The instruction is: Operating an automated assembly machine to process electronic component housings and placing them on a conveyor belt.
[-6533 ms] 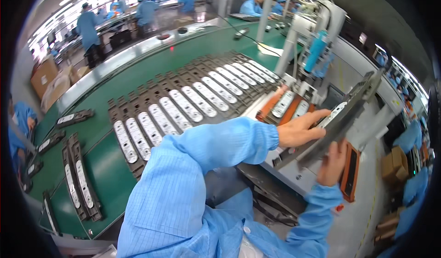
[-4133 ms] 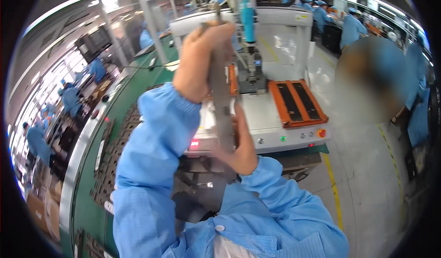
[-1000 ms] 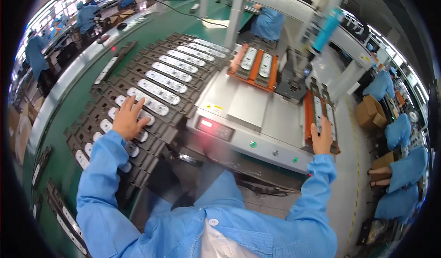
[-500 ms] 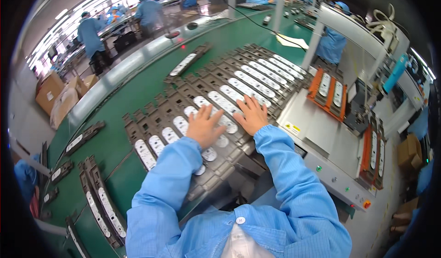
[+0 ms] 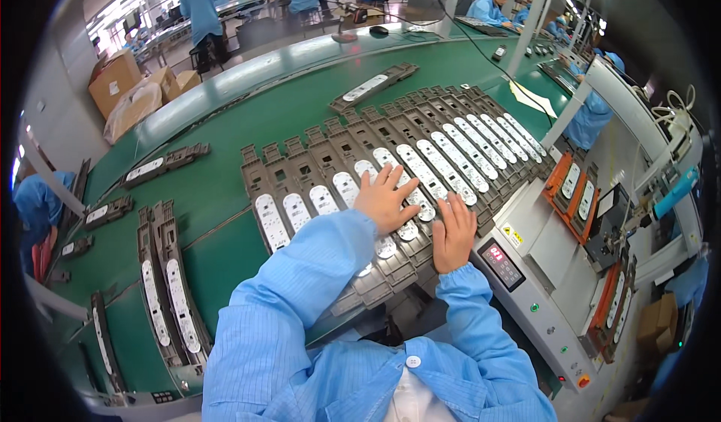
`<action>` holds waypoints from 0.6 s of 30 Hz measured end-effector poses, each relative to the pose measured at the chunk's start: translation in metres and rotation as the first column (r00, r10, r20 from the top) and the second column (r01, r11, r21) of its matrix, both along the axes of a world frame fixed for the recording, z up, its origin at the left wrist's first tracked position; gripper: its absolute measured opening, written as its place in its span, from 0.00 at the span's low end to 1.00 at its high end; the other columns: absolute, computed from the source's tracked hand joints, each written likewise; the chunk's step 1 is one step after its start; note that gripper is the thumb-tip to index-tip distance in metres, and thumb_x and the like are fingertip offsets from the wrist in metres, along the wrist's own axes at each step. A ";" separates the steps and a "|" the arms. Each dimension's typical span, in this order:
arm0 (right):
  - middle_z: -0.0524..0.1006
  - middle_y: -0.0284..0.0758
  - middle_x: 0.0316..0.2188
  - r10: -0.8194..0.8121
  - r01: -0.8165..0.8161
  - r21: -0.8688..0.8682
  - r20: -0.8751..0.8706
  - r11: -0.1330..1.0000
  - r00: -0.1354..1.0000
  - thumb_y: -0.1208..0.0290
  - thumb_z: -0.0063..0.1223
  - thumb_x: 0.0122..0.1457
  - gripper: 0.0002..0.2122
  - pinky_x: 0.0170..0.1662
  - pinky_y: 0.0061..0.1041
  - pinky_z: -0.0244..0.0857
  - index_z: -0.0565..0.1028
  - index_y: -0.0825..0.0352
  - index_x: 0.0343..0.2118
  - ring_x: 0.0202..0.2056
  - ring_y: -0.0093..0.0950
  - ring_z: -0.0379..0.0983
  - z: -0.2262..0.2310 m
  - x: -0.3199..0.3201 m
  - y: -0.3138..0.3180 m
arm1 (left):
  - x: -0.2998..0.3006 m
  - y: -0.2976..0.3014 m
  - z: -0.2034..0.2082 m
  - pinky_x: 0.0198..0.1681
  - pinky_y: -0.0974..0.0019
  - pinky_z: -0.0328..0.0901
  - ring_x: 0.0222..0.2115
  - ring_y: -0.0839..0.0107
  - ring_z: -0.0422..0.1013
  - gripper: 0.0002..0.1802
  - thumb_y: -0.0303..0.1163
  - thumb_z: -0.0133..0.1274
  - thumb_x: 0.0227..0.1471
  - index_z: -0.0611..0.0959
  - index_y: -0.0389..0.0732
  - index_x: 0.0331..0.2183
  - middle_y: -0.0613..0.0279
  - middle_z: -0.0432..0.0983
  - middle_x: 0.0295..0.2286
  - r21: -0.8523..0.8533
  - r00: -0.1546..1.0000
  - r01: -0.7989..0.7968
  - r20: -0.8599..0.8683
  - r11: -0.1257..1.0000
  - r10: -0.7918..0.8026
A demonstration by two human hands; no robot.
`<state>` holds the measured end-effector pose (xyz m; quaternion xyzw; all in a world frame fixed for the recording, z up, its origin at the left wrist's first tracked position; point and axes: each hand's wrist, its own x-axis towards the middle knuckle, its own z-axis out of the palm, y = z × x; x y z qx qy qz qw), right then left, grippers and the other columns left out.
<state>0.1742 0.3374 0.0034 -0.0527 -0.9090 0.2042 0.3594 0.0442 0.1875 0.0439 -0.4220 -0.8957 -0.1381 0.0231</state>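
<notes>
A row of grey-brown plastic trays [image 5: 259, 170] lies side by side in front of me, each bearing a long white circuit board [image 5: 271, 221] with rounded ends. My left hand [image 5: 384, 203] rests palm down over the boards near the middle of the row, fingers spread. Close to its right, my right hand [image 5: 454, 236] lies flat at the near ends of the boards, fingers stretched out and thumb apart. Neither hand grips anything. The boards under both palms are partly hidden.
Two more loaded trays [image 5: 167, 230] lie at the left of the green bench [image 5: 218, 253], and a single tray [image 5: 375, 85] lies beyond the row. At right stands a machine with a lit panel [image 5: 502, 263] and an orange fixture [image 5: 559, 174]. Co-workers in blue [image 5: 492, 7] sit further off.
The whole view has shifted, so the trays sit further right in the picture. My right hand has drawn back toward the near ends of the boards; my left hand stays over the middle.
</notes>
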 end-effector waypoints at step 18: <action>0.57 0.45 0.63 0.144 -0.176 0.060 0.351 0.983 0.925 0.56 0.44 0.62 0.26 0.62 0.51 0.43 0.60 0.57 0.63 0.65 0.44 0.48 0.012 -0.030 0.011 | -0.040 0.027 0.002 0.63 0.58 0.51 0.61 0.53 0.53 0.37 0.43 0.56 0.47 0.68 0.40 0.57 0.49 0.57 0.59 0.402 0.883 0.111 0.380 0.909 -0.276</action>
